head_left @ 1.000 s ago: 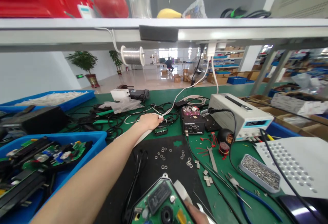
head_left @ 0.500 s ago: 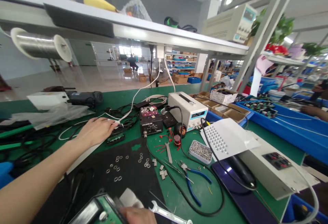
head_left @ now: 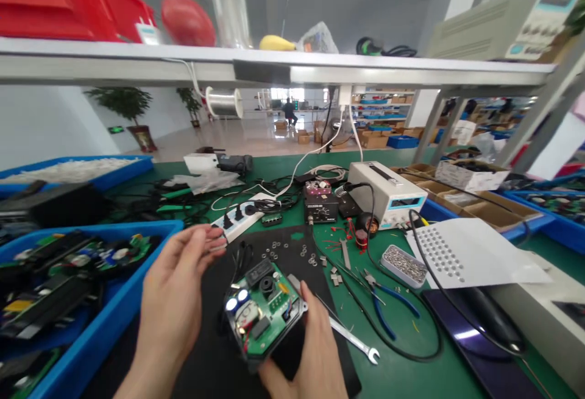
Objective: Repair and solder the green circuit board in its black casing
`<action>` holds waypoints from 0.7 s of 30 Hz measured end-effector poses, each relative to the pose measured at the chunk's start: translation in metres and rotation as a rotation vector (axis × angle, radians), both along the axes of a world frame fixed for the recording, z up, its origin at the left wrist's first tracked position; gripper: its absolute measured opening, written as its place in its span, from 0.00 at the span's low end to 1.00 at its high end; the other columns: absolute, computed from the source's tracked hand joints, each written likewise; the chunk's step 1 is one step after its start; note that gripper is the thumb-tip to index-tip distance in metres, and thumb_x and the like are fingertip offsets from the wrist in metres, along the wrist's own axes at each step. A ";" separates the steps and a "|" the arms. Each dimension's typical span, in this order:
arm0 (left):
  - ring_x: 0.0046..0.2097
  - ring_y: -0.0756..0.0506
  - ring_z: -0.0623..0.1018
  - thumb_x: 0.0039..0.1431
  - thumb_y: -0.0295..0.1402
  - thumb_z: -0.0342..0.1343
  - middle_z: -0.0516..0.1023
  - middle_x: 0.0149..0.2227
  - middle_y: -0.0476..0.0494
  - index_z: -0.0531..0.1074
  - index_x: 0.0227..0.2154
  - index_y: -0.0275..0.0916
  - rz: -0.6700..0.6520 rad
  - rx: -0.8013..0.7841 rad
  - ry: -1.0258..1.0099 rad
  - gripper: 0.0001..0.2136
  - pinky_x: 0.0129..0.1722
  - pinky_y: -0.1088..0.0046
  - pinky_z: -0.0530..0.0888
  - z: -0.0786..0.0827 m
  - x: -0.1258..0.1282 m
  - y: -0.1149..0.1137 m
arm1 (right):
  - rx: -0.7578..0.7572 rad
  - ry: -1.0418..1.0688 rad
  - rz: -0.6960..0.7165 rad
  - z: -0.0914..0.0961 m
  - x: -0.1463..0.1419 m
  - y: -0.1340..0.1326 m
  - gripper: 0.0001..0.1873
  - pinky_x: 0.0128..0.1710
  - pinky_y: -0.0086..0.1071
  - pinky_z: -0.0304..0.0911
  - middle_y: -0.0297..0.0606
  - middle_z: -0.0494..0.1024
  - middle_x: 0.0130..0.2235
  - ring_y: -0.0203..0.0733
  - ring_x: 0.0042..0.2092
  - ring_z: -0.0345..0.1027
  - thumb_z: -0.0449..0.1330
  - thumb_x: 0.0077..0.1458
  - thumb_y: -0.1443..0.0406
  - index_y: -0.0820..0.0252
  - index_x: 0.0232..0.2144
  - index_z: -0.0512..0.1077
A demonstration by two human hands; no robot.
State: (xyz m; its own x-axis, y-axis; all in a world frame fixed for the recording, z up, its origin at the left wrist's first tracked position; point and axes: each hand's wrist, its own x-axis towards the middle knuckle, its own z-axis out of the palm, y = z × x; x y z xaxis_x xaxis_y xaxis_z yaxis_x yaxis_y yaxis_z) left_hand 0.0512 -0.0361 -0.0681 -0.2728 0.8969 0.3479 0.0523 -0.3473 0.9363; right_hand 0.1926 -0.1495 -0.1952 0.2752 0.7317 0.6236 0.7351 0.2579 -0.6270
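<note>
My right hand [head_left: 307, 350] grips a black housing with a green circuit board [head_left: 264, 312] in it, tilted up above the black mat [head_left: 283, 250]. The board carries blue-topped capacitors, a black round part and a dark block. My left hand [head_left: 183, 283] hovers just left of the board with its fingers apart and its palm toward the board, holding nothing that I can see. Several small metal washers [head_left: 307, 253] lie scattered on the mat beyond the board.
A blue bin of circuit boards [head_left: 68, 277] stands left. A white power strip [head_left: 240, 217], a soldering station [head_left: 321, 204] and a white power supply [head_left: 388, 195] sit behind. A wrench [head_left: 354, 341], blue-handled pliers [head_left: 388, 310], a tray of small parts [head_left: 404, 264] and a perforated sheet [head_left: 466, 253] lie right.
My left hand has pulled back from the power strip to beside the board. My right hand has raised the board into view. The view swung back to the left.
</note>
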 end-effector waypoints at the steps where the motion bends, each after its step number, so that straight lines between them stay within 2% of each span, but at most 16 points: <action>1: 0.51 0.41 0.82 0.69 0.52 0.58 0.82 0.49 0.41 0.75 0.47 0.39 0.004 -0.005 -0.038 0.20 0.53 0.64 0.80 -0.012 -0.002 -0.019 | 0.017 -0.058 0.059 -0.002 0.005 -0.001 0.58 0.56 0.61 0.76 0.54 0.70 0.67 0.68 0.64 0.69 0.69 0.50 0.67 0.58 0.76 0.44; 3: 0.59 0.39 0.79 0.71 0.52 0.56 0.80 0.55 0.41 0.75 0.52 0.42 -0.033 -0.019 -0.119 0.20 0.57 0.65 0.78 -0.040 -0.005 -0.053 | 0.034 -0.116 0.107 -0.006 0.014 -0.002 0.52 0.57 0.59 0.76 0.55 0.70 0.67 0.65 0.65 0.68 0.67 0.57 0.64 0.60 0.75 0.44; 5: 0.66 0.38 0.73 0.72 0.53 0.54 0.74 0.64 0.40 0.71 0.60 0.44 -0.077 0.005 -0.065 0.23 0.66 0.61 0.72 -0.065 -0.007 -0.077 | 0.047 -0.127 0.111 -0.007 0.019 -0.003 0.47 0.59 0.59 0.74 0.56 0.69 0.67 0.63 0.67 0.66 0.64 0.62 0.61 0.60 0.74 0.47; 7: 0.71 0.34 0.67 0.71 0.54 0.56 0.67 0.70 0.39 0.64 0.66 0.47 -0.159 0.000 0.056 0.28 0.71 0.53 0.66 -0.084 -0.009 -0.092 | 0.057 -0.129 0.114 -0.005 0.022 -0.005 0.43 0.61 0.57 0.73 0.56 0.69 0.67 0.62 0.67 0.64 0.63 0.65 0.59 0.61 0.74 0.48; 10: 0.73 0.31 0.63 0.67 0.58 0.60 0.61 0.72 0.38 0.57 0.71 0.49 -0.221 0.002 0.235 0.36 0.73 0.45 0.62 -0.092 -0.008 -0.102 | 0.055 -0.128 0.094 -0.001 0.028 -0.008 0.41 0.60 0.54 0.74 0.56 0.69 0.66 0.59 0.67 0.65 0.62 0.67 0.57 0.61 0.74 0.49; 13: 0.73 0.31 0.62 0.63 0.60 0.63 0.60 0.72 0.37 0.53 0.72 0.50 -0.183 0.040 0.385 0.42 0.73 0.45 0.63 -0.084 -0.005 -0.107 | 0.068 -0.142 0.059 0.000 0.038 -0.014 0.37 0.58 0.53 0.75 0.55 0.71 0.64 0.59 0.64 0.68 0.60 0.69 0.54 0.60 0.71 0.54; 16: 0.72 0.30 0.64 0.59 0.62 0.64 0.59 0.72 0.35 0.52 0.73 0.48 -0.136 0.104 0.465 0.47 0.72 0.47 0.66 -0.082 -0.005 -0.111 | 0.098 -0.175 0.014 0.002 0.059 -0.026 0.32 0.54 0.47 0.76 0.52 0.75 0.59 0.55 0.59 0.73 0.62 0.68 0.53 0.59 0.67 0.61; 18: 0.71 0.29 0.65 0.60 0.60 0.65 0.61 0.71 0.34 0.54 0.72 0.46 -0.071 0.143 0.486 0.45 0.70 0.45 0.68 -0.092 -0.011 -0.115 | 0.113 -0.203 -0.037 0.010 0.082 -0.037 0.28 0.52 0.43 0.75 0.47 0.78 0.55 0.51 0.55 0.75 0.63 0.68 0.54 0.57 0.64 0.64; 21: 0.66 0.28 0.70 0.63 0.49 0.65 0.69 0.64 0.33 0.64 0.65 0.45 0.065 0.171 0.447 0.32 0.69 0.41 0.67 -0.123 -0.025 -0.119 | 0.069 -0.149 -0.194 0.032 0.133 -0.049 0.22 0.55 0.45 0.71 0.44 0.80 0.52 0.52 0.54 0.76 0.63 0.67 0.51 0.54 0.57 0.70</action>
